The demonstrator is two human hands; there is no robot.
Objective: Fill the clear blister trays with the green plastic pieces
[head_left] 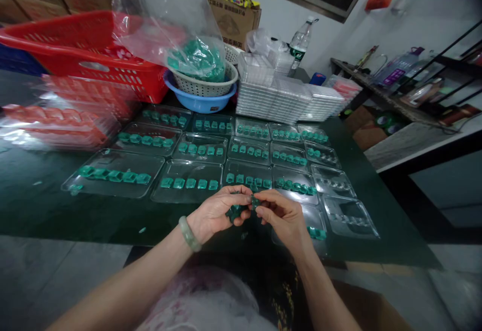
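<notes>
My left hand (226, 205), with a pale green bangle (189, 234) at its wrist, is closed around several dark green translucent pieces (235, 213). Thumb and fingertips of my right hand (280, 210) pinch one small green piece (255, 202) right against the left fingertips. Both hands are above the front of the table, over clear plastic trays. Rows of green pieces sit in most of these, such as the tray (188, 198) left of my hands. At the right, a clear tray (352, 228) shows no green pieces. My right forearm partly covers another tray.
Behind the trays stand stacked clear trays (271, 101), a blue basin (205, 102) under a grey basket (203, 87), and a bag of green pieces (199, 60). A red basket (86, 62) is at back left, near packs of red trays (56, 127). Small scraps lie on the table (113, 220).
</notes>
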